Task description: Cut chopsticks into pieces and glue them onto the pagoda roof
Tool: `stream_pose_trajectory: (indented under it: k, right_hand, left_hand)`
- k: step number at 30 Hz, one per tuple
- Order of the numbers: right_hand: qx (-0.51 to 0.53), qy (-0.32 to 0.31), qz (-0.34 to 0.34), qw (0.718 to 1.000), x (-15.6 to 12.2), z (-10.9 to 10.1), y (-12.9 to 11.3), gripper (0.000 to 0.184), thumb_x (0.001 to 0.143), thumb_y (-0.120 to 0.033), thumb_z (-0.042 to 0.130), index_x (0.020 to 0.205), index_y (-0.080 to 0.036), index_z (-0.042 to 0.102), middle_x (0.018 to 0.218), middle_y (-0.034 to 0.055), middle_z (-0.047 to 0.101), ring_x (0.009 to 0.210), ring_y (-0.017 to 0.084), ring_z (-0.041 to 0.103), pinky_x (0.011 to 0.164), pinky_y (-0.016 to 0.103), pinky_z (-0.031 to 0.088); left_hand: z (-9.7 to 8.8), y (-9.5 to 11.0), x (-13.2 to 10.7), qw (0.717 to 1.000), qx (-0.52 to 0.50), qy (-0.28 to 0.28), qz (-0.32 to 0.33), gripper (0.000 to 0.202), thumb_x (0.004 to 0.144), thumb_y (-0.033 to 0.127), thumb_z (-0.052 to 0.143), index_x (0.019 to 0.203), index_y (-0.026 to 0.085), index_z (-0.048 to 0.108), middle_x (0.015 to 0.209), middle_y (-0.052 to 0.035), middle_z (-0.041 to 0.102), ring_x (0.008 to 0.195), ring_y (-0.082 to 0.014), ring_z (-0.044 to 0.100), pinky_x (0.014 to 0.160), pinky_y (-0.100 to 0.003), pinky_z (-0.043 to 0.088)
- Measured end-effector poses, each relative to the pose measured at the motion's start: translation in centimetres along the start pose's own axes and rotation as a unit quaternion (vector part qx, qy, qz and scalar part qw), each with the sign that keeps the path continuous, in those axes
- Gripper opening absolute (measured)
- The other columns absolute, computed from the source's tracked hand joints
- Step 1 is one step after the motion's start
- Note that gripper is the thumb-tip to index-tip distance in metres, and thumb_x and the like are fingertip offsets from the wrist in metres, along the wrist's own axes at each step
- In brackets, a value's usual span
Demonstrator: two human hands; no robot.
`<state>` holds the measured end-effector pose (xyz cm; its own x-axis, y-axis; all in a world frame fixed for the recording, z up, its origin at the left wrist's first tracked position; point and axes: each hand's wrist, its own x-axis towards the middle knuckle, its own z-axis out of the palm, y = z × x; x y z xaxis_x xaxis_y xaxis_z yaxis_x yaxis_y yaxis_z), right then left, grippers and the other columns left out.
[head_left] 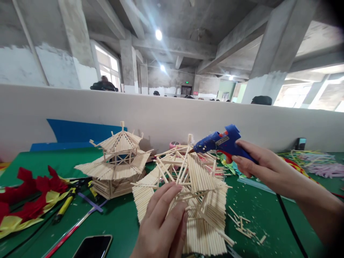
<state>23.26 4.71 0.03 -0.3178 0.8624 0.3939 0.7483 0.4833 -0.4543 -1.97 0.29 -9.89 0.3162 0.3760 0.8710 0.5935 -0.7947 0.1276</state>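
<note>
My right hand [255, 161] grips a blue hot glue gun [215, 141] by its handle. The gun's nozzle touches, or nearly touches, the top of a pavilion model [206, 225] built of thin wooden sticks. One upper roof face is covered with sticks; other parts of that roof show bare frame. At the front, my left hand [163, 218] is closed on the model's frame with fingers bent, its palm hiding part of the lower roof. A second stick pavilion [115, 165], with two tiers of covered roof, stands upright to the left.
A phone [92, 247] lies at the front left, near red and yellow cloth [34, 200] and yellow-handled pliers [66, 206]. Stick offcuts [244, 227] are scattered at right. The glue gun's black cord [290, 222] crosses the green table. A white partition [188, 114] stands behind.
</note>
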Motion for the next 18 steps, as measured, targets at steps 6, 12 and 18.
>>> stream_pose_trajectory:
  k: [6,12,18]
  right_hand:
    - [0.073,-0.016,0.016,0.997,-0.7,-0.1,-0.1,0.041,0.082,-0.044,0.043,0.114,-0.020,0.040,0.059,-0.0043,0.044,0.053,0.012,0.043,0.050,0.026,0.036]
    - [0.288,-0.002,0.097,0.953,-2.8,-0.6,0.5,0.022,0.083,-0.043,0.042,0.080,-0.021,0.044,0.052,-0.0049,0.042,0.046,0.009,0.035,0.041,0.022,0.028]
    - [0.309,0.079,0.206,0.925,-8.2,-0.3,6.2,0.021,0.081,-0.042,0.045,0.074,-0.024,0.049,0.061,0.0015,0.054,0.053,0.014,0.052,0.046,0.025,0.042]
  left_hand:
    - [0.6,0.0,-0.2,1.000,0.004,0.030,-0.003,0.023,0.073,-0.002,0.047,0.090,0.010,0.056,0.114,-0.0156,0.049,0.111,-0.0290,0.044,0.085,-0.044,0.043]
    - [-0.1,0.6,0.3,1.000,0.005,0.024,-0.012,0.024,0.073,-0.001,0.047,0.091,0.010,0.057,0.114,-0.0153,0.049,0.110,-0.0288,0.045,0.086,-0.043,0.042]
    - [-1.8,2.1,0.8,0.998,0.007,0.005,-0.069,0.021,0.073,0.003,0.052,0.091,0.012,0.058,0.094,-0.0073,0.048,0.088,-0.0181,0.051,0.073,-0.029,0.044]
